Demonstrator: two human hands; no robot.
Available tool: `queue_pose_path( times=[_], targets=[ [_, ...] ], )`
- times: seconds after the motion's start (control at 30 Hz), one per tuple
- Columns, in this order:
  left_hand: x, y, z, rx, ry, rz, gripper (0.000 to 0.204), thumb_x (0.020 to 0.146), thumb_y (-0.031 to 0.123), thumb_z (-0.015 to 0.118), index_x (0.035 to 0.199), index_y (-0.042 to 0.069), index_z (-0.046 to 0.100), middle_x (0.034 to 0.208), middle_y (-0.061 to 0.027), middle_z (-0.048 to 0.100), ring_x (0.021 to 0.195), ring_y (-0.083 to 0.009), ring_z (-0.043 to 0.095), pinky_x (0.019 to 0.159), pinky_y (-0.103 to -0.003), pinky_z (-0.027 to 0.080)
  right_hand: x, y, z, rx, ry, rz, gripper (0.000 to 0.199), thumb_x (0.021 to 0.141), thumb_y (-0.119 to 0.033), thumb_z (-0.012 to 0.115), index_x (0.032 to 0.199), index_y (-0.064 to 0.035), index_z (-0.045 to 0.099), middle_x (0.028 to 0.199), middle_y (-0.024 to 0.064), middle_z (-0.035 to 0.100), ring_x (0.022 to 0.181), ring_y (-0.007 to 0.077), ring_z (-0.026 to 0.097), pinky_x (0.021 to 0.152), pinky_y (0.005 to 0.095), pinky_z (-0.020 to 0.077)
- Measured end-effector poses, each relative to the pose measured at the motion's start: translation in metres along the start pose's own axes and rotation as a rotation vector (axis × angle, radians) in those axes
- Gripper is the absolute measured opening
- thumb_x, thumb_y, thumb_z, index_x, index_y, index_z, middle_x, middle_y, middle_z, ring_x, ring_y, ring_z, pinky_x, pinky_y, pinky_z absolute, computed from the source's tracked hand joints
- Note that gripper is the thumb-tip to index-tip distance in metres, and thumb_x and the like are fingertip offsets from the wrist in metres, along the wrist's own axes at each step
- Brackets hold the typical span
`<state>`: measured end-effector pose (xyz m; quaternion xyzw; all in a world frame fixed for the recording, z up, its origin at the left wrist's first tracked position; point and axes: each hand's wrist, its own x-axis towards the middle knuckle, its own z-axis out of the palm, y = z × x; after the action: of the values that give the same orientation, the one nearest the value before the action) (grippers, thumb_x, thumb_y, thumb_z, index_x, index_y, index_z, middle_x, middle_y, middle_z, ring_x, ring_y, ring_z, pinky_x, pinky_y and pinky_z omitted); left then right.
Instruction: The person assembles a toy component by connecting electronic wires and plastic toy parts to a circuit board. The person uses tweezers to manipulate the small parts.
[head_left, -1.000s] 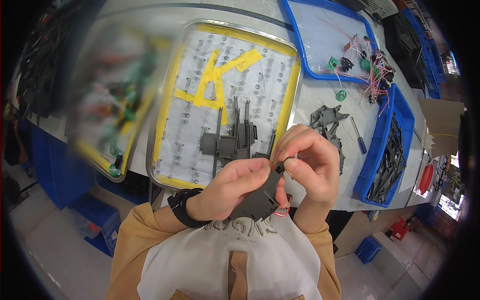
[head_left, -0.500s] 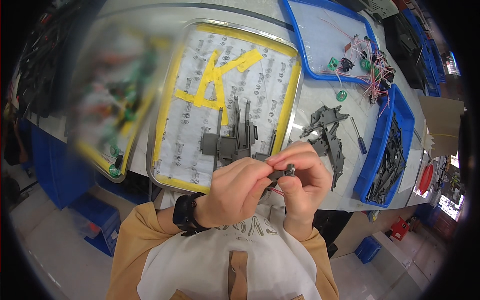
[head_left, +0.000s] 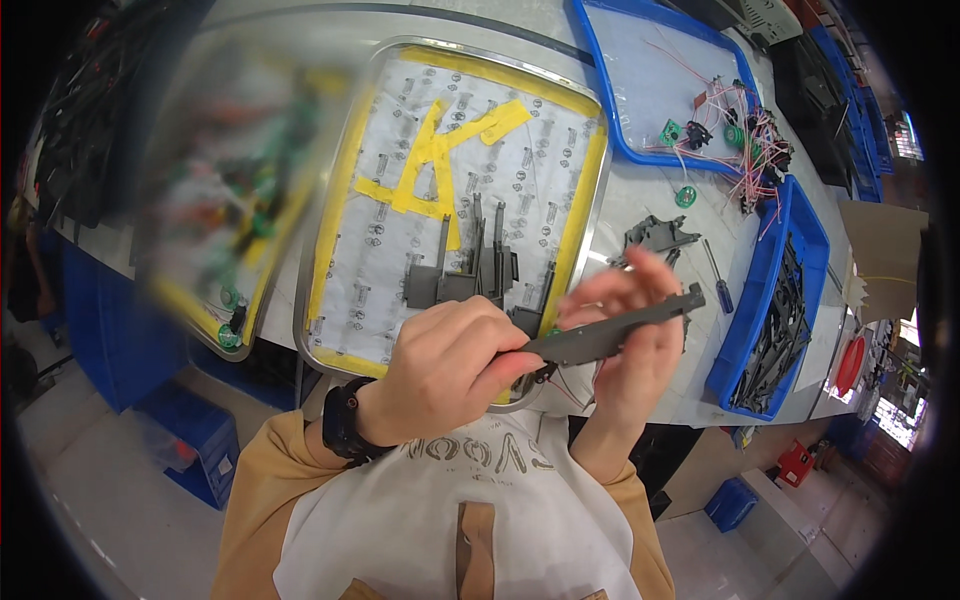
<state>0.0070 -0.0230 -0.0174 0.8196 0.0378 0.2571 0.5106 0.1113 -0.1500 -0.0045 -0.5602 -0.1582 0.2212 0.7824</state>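
Note:
My left hand (head_left: 455, 355), with a dark watch on its wrist, is closed on one end of a long dark grey plastic part (head_left: 600, 338). The part points to the right and tilts slightly upward at its far end. Behind it, my right hand (head_left: 635, 345) has its fingers spread, with the part crossing in front of the palm; whether the hand touches it I cannot tell. Thin reddish wires (head_left: 570, 390) and a small dark piece hang below the part near my left fingertips. More grey plastic parts (head_left: 465, 275) lie just beyond on the metal tray (head_left: 322, 225).
Right of the tray lie more grey parts (head_left: 660, 235) and a screwdriver (head_left: 718, 275). A blue bin (head_left: 728, 385) holds dark strips. Behind it, a blue-rimmed tray (head_left: 608, 95) carries wired green components (head_left: 738, 137). At left, a second tray (head_left: 245, 340) appears blurred.
The grey part has turned from end-on to lengthwise, extending right. My right fingers have come off their pinch and spread apart. My left hand has shifted slightly left.

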Motion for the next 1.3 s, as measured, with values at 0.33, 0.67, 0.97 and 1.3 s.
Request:
queue_pose_path(
  times=[0.33, 0.67, 0.97, 1.3],
  targets=[
    [0.006, 0.008, -0.012, -0.136, -0.063, 0.054, 0.023, 0.064, 0.006, 0.072, 0.077, 0.002, 0.054, 0.068, -0.0086, 0.054, 0.050, -0.0186, 0.052, 0.043, -0.026, 0.039, 0.000, 0.000, -0.018, 0.084, -0.011, -0.094, 0.043, 0.082, -0.035, 0.057, 0.096, 0.0039, 0.047, 0.075, 0.0176, 0.059, 0.063, 0.0241, 0.061, 0.056, 0.0332, 0.0523],
    [0.008, -0.001, -0.020, -0.697, -0.343, -0.532, 0.022, 0.084, 0.014, 0.047, 0.070, -0.001, 0.051, 0.060, -0.0030, 0.048, 0.050, -0.0058, 0.042, 0.049, -0.020, 0.035, 0.008, -0.019, -0.013, -0.028, -0.158, 0.376, 0.039, 0.084, -0.010, 0.048, 0.117, 0.0096, 0.038, 0.083, 0.0119, 0.060, 0.049, 0.0116, 0.056, 0.041, 0.0169, 0.0402],
    [0.004, 0.001, -0.026, -0.675, -0.166, -0.625, 0.025, 0.084, 0.013, 0.045, 0.063, 0.000, 0.050, 0.054, -0.0014, 0.047, 0.048, -0.0049, 0.042, 0.044, -0.020, 0.034, -0.006, -0.010, -0.027, -0.045, -0.321, 0.176, 0.058, 0.077, -0.007, 0.061, 0.124, 0.0098, 0.033, 0.096, 0.0157, 0.059, 0.071, 0.0109, 0.055, 0.055, 0.0190, 0.0421],
    [0.012, -0.004, -0.016, -0.471, -0.253, -0.386, 0.013, 0.082, 0.012, 0.055, 0.077, 0.000, 0.054, 0.068, -0.0033, 0.055, 0.056, -0.0068, 0.048, 0.050, -0.021, 0.038, -0.009, -0.009, 0.001, -0.222, -0.001, 0.178, 0.014, 0.077, -0.009, 0.060, 0.085, 0.0017, 0.056, 0.066, 0.0002, 0.055, 0.055, 0.0043, 0.046, 0.048, 0.0185, 0.0352]
  ],
)
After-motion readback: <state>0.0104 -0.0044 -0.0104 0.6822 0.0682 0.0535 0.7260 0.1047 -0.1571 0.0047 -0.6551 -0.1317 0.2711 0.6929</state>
